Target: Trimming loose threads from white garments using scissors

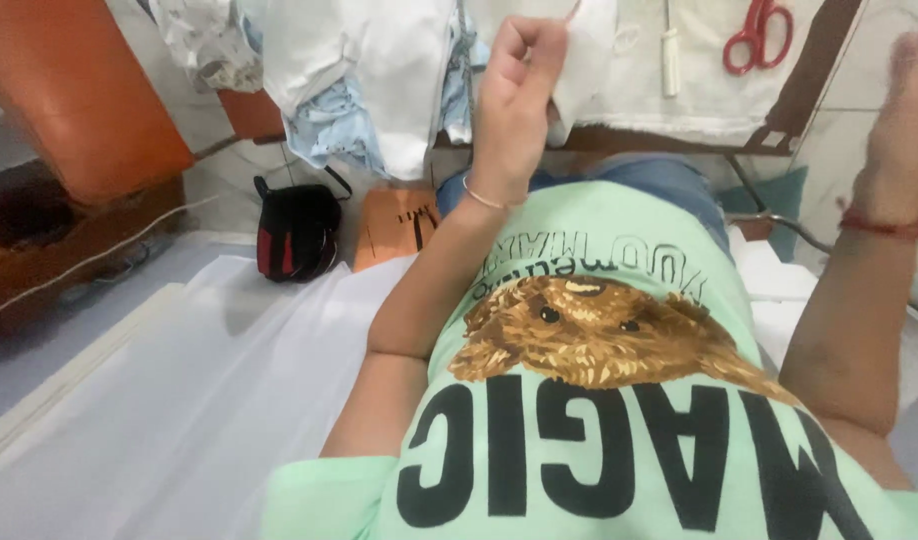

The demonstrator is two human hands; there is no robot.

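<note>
My left hand (514,95) is raised over the edge of a work table (679,140). Its fingers are pinched on the edge of a white cloth (589,55), and a thin bangle sits on the wrist. My right hand (904,110) is lifted at the right edge of the view. It is blurred, with a red thread band on the wrist, and nothing shows in it. Below both arms I see my green printed shirt (619,440).
Red-handled scissors (757,35) and a white stick-like tool (671,50) lie on the table's cloth. A heap of white and pale blue cloths (359,80) hangs at the table's left. A black and red bag (297,230), brown card (394,228), white sheet (179,380) and orange seat (69,90) are at my left.
</note>
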